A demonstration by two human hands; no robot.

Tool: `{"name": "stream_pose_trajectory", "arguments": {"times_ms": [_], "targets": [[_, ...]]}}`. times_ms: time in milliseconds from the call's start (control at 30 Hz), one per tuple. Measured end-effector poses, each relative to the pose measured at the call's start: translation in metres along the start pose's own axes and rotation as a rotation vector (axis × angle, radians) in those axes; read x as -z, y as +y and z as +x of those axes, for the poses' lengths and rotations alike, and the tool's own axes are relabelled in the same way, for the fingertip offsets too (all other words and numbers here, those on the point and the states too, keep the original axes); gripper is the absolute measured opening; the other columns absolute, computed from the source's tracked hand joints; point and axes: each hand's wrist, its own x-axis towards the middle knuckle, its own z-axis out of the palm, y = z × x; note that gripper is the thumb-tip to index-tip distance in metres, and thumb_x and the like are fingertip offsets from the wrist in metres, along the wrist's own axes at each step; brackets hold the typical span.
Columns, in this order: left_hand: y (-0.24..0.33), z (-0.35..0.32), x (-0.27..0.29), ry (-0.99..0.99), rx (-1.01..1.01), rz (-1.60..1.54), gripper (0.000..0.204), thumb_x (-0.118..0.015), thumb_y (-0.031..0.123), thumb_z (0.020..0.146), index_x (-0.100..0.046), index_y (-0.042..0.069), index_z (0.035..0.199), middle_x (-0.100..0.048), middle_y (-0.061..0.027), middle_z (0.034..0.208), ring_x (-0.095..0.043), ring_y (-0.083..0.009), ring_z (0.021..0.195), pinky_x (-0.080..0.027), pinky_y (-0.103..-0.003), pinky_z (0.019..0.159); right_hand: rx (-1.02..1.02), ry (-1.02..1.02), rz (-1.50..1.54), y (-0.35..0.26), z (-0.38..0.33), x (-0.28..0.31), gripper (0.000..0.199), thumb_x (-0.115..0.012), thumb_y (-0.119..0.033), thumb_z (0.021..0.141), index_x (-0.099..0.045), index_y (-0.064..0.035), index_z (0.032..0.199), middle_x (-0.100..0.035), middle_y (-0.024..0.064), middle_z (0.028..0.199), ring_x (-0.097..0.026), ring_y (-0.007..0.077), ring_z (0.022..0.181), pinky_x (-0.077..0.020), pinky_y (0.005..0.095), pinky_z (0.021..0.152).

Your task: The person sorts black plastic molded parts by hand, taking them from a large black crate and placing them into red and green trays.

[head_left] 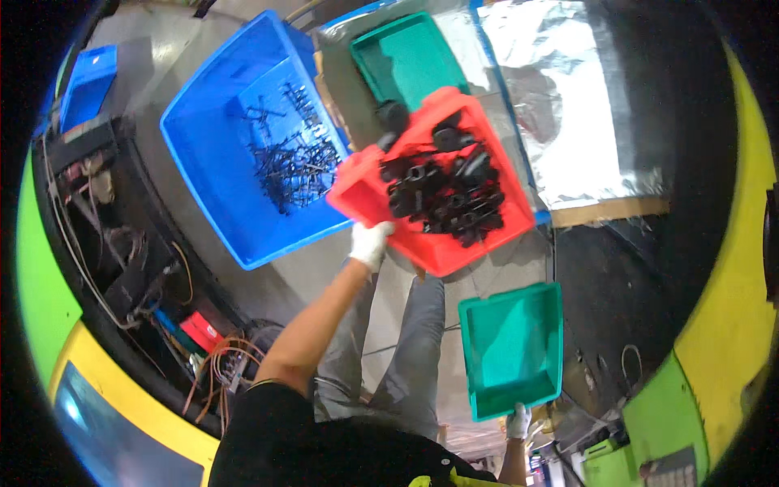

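Note:
My left hand [371,246], in a white glove, is closed on the near left edge of a red bin [454,256]. Black molded plastic parts [446,195] are heaped in that bin, and it sits tilted in view beside the worktable. A rounded black piece [393,116] shows at its far left corner, slightly blurred. Lower right, my right hand [518,422], also gloved, grips the near rim of a green tray [511,349]. No parts show inside this tray. Its fingers are partly hidden by the rim.
A large blue bin [219,195] with thin black sprue-like scraps [296,166] stands left of the red bin. Another green tray [410,61] lies on the table beyond. Shiny foil [560,105] covers the table's right part. Hoses and cables [223,373] crowd the lower left.

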Motion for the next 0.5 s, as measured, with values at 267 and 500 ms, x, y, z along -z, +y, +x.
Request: {"name": "stream_pose_trajectory", "arguments": {"times_ms": [267,500], "targets": [[0.081,-0.047,0.177,0.074,-0.144,0.184,0.026,-0.060,0.001,0.069,-0.064,0.002,0.094,-0.064,-0.0041,0.085,-0.060,-0.0189,0.075,-0.048,-0.032,0.071,-0.046,-0.186,0.392,-0.071,0.049,-0.121,0.050,-0.059,-0.012,0.083,-0.042,-0.0052,0.130,-0.050,0.0027,0.121,-0.049,0.0183,0.106,-0.0409,0.0330,0.090],[0.026,-0.081,0.345,0.173,-0.175,0.056,0.020,-0.057,-0.003,0.069,-0.061,0.000,0.088,-0.061,-0.0059,0.083,-0.060,-0.0221,0.082,-0.050,-0.039,0.082,0.177,-0.284,0.193,-0.122,0.164,-0.239,0.054,-0.058,-0.015,0.086,-0.038,0.0000,0.134,-0.047,0.0064,0.129,-0.050,0.0202,0.110,-0.0416,0.0334,0.094]]}}
